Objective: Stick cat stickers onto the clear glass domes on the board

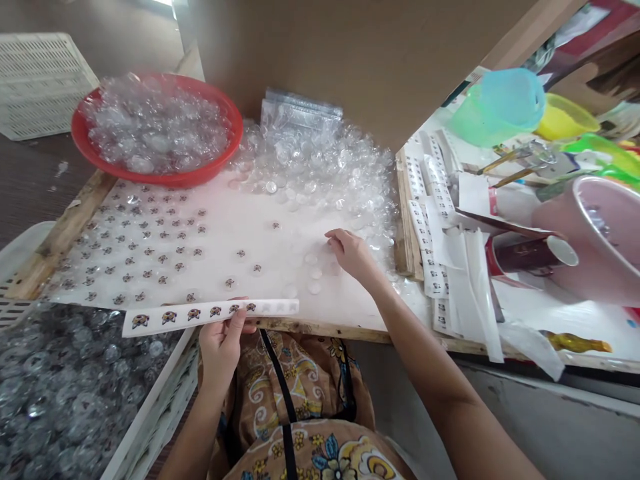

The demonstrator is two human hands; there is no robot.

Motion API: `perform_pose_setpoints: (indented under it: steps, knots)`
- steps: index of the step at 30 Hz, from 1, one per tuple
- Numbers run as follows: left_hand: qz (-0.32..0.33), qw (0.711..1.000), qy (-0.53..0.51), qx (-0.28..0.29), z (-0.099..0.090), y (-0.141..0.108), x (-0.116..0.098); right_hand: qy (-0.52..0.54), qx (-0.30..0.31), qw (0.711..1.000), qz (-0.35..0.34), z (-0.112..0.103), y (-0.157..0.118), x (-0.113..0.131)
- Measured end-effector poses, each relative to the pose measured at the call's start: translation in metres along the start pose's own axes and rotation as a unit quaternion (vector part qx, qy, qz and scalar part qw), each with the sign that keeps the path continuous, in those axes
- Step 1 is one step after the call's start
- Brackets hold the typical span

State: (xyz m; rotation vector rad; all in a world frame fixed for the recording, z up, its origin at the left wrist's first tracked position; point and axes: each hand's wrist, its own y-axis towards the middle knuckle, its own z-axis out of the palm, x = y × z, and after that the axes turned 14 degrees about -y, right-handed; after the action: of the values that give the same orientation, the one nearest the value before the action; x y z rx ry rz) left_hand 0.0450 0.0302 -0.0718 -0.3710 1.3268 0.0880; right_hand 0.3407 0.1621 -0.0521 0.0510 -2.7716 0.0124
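Note:
My left hand (223, 343) grips a white strip of stickers (192, 316) at the table's front edge, thumb on top. Small dark animal-face stickers run along most of the strip, and its right end shows only faint outlines. Over the white tabletop, my right hand (349, 252) has thumb and forefinger pinched together. Whatever is between those fingertips, if anything, is too small to make out. Several clear round pieces (314, 273) lie just left of and below it. On the left of the table, rows of clear pieces with stickers (149, 251) are spread out.
A red basin (200, 175) heaped with clear pieces stands at the back left. A pile of clear pieces (320, 160) lies by the cardboard (320, 60). Right of a wooden rail (407, 247) are sticker sheets (440, 193), a cup (530, 253) and a pink tub (600, 267). A crate (150, 407) sits lower left.

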Motion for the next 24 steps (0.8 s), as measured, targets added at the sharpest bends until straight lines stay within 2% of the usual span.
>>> perform_pose_setpoints:
  steps: [3, 8, 14, 18, 21, 24]
  knots:
    - [0.006, 1.000, 0.003, 0.000, -0.001, 0.001, 0.002, 0.033, 0.038, 0.998, 0.032, -0.002, 0.000, -0.004]
    - [0.008, 1.000, -0.018, -0.005, 0.002, 0.001, -0.002, -0.001, 0.038, 0.999, 0.028, -0.004, -0.010, -0.009]
    - [0.004, 1.000, -0.007, -0.007, 0.005, 0.001, -0.008, -0.023, 0.078, 0.997, 0.011, -0.015, -0.023, -0.001]
    - [0.011, 1.000, -0.014, -0.011, 0.004, 0.001, -0.005, 0.004, 0.035, 0.999, -0.014, -0.012, -0.006, 0.020]
    - [0.015, 1.000, -0.019, -0.007, 0.003, 0.002, -0.002, 0.011, 0.003, 0.998, -0.069, 0.005, 0.018, 0.041]
    - [0.017, 1.000, -0.024, -0.004, 0.002, 0.001, -0.001, -0.035, 0.002, 0.994, -0.102, 0.023, 0.040, 0.057]
